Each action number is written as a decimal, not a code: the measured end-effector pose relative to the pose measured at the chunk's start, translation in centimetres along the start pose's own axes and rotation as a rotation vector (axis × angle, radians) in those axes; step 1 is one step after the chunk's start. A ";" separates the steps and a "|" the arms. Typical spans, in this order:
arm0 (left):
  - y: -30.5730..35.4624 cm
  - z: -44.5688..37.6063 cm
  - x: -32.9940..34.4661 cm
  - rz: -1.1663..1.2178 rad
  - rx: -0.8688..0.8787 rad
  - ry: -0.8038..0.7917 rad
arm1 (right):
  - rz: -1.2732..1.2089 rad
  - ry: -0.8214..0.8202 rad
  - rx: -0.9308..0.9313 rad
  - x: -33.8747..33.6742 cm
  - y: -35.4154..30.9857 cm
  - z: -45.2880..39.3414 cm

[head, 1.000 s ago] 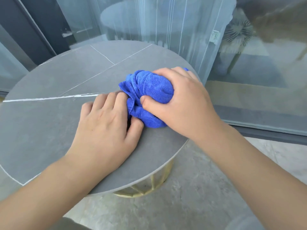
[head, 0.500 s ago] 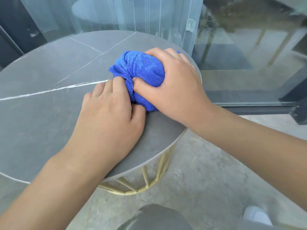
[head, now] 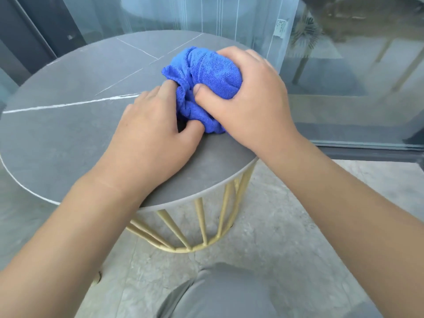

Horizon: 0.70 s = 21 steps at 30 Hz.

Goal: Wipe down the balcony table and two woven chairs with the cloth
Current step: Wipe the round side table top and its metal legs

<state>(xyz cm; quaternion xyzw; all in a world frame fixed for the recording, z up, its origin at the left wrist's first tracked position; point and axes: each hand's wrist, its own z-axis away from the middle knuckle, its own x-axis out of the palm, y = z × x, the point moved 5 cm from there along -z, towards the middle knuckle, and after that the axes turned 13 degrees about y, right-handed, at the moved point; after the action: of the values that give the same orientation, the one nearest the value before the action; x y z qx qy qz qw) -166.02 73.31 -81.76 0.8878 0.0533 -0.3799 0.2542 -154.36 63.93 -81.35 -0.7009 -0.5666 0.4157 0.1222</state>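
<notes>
My left hand [head: 146, 131] pinches the cloth's [head: 204, 81] near edge at 7 o'clock; my right hand [head: 250, 97] clenches the bunched cloth, at 2 o'clock on the desk [head: 68, 134]. Recommended: flatten the wad, press evenly, overlap strokes. Curtain tag [head: 281, 27]: writing unreadable.

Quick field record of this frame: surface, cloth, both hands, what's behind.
surface: round grey table, gold wire base
cloth: blue, bunched, on the table's right side
right hand: grips the cloth from above
left hand: on the table, fingers and thumb at the cloth's left edge
behind: glass door, sheer curtain
chairs: none clearly in view
</notes>
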 end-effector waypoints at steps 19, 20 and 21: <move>6.1 -3.3 5.1 -0.642 0.193 -0.183 | -0.397 0.178 0.340 -4.0 5.7 0.8; 6.3 -3.5 5.3 -0.601 0.168 -0.182 | -0.444 0.169 0.417 -4.6 6.6 0.6; 6.6 -3.6 5.7 -0.568 0.157 -0.185 | -0.465 0.176 0.497 -5.1 7.7 0.3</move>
<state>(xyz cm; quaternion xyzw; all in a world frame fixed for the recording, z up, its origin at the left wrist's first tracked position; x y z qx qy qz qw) -157.77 68.86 -80.91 0.8158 0.2465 -0.5181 0.0722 -149.33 56.75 -84.20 -0.5349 -0.5800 0.4400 0.4289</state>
